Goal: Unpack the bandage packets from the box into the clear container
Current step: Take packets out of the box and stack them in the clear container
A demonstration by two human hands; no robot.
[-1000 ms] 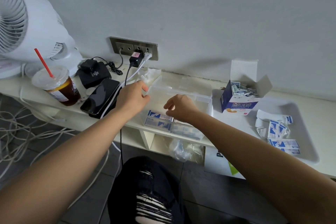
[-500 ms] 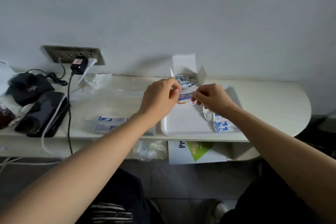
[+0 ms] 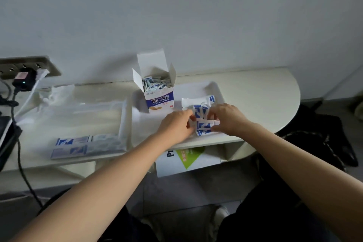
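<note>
Box (image 3: pixel 160 100) reads "CHUANGKOUTIE"; left hand (image 3: pixel 176 125), right hand (image 3: pixel 228 119) pinch bandage packets (image 3: pixel 203 122).

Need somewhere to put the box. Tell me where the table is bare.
Bare: tabletop right of the white tray; clear container's back half. Crowded: tray's right, where left hand and right hand hold packets.

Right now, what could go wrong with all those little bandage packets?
Both the left hand and right hand gather the loose bandage packets near the front rim of the white tray, by the edge of the white table; some might slip off. The full, open bandage box stands close behind the left hand, so a bump could tip it.
</note>
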